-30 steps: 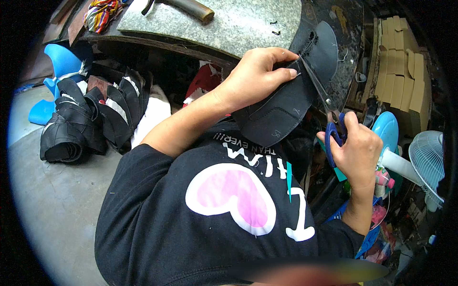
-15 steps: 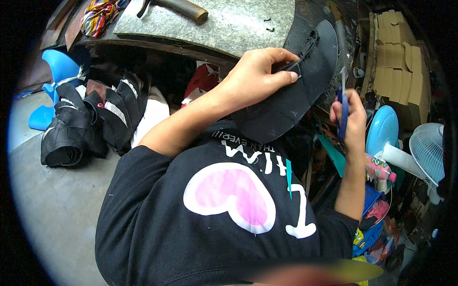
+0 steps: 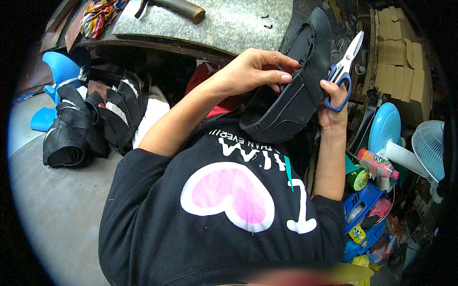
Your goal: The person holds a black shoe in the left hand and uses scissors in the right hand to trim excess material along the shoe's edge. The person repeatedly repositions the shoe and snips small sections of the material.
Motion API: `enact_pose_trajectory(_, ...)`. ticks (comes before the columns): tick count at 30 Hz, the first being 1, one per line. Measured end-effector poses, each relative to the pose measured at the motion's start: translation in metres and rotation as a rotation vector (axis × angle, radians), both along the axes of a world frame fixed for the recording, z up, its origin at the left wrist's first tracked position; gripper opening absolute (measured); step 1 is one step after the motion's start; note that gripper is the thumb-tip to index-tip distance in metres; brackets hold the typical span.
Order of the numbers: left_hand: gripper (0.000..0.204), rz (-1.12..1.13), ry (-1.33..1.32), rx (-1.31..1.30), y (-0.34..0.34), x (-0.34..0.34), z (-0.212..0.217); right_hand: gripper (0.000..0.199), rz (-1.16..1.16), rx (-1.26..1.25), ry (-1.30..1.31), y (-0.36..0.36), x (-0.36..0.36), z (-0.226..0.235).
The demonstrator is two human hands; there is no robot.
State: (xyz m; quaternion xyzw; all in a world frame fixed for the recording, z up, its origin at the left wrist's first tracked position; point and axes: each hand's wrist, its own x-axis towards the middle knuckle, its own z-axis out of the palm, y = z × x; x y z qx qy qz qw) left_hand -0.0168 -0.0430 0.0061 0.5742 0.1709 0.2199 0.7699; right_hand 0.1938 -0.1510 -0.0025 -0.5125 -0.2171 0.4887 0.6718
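A black shoe upper [image 3: 286, 107] with a rough, stitched-looking edge around its opening is tilted up in front of my chest. My left hand [image 3: 260, 71] is closed on the rim of that opening, thumb and fingers pinching it. In my right hand [image 3: 334, 105] are scissors [image 3: 344, 71] with blue handles, their blades pointing up and away from the upper. The fingers of this hand are also at the upper's right edge, partly hidden behind it.
Ahead is a grey stone slab [image 3: 229, 28] with a hammer [image 3: 186, 8] on it. Bundled black pieces [image 3: 71, 133] lie at left on the floor. A white-and-blue fan [image 3: 400, 157], a pink bottle [image 3: 377, 163] and stacked cardboard [image 3: 400, 62] stand at right.
The upper has turned and tipped up, so its opening now shows. My right hand has moved left with the scissors to meet its edge. My left hand still pinches the rim.
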Motion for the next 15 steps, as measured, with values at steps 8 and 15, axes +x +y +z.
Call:
enact_pose_trajectory(8, 0.033, 0.061, 0.125, 0.076, -0.001, 0.006, 0.007, 0.039, 0.004, 0.016, -0.132, 0.000, -0.005, -0.002)
enact_pose_trajectory(15, 0.019, 0.361, 0.211, 0.340, -0.008, -0.004, 0.026, 0.035, 0.091, -0.160, -0.760, -0.025, -0.007, 0.036)
